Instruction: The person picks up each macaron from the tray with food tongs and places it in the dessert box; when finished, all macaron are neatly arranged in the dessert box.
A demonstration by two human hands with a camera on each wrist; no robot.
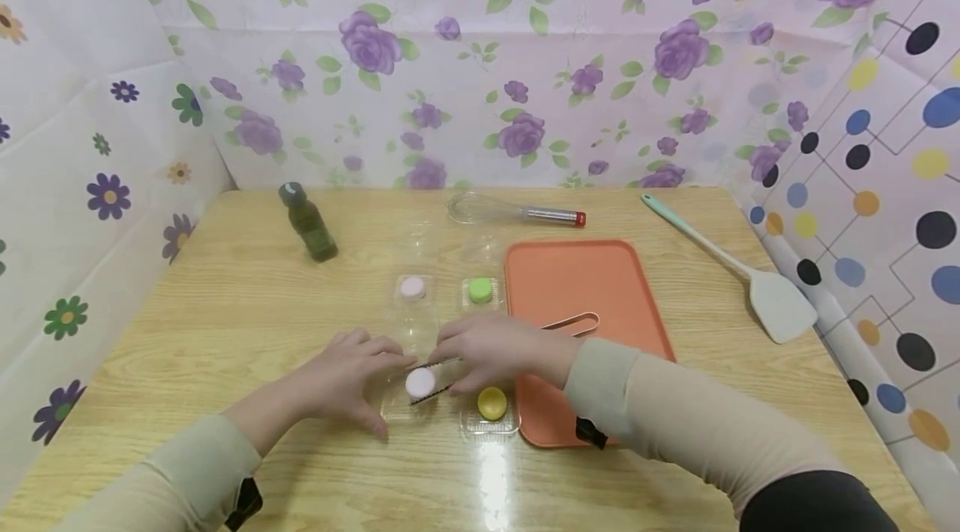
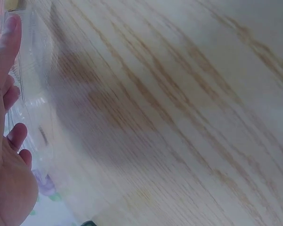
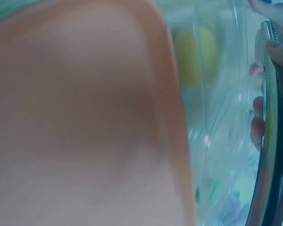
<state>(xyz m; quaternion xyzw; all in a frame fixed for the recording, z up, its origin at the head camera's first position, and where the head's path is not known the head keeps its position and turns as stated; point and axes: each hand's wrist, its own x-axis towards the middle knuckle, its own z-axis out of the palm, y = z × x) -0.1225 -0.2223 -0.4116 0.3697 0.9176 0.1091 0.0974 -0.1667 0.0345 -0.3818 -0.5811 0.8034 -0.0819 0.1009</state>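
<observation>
My right hand [image 1: 487,353] holds metal tongs [image 1: 573,323], their bent end reaching back over the orange tray. The toothed tips straddle a pale pink macaron-like round [image 1: 421,383] at the near left clear plastic box [image 1: 401,414]. At that box's left side, my left hand [image 1: 348,378] is spread, thumb toward the front and index finger toward the back. In the left wrist view the thumb [image 2: 8,42] lies straight along the clear wall. A yellow round [image 1: 492,404] sits in the near right box. Behind are another pink round [image 1: 412,288] and a green one [image 1: 480,290], each in a clear box.
The orange tray [image 1: 570,273] lies right of the boxes, partly under my right forearm. A whisk [image 1: 517,211] lies at the back, a dark green bottle [image 1: 309,222] back left, and a white spatula [image 1: 776,303] at the right. Patterned sheets [image 1: 465,115] wall the table.
</observation>
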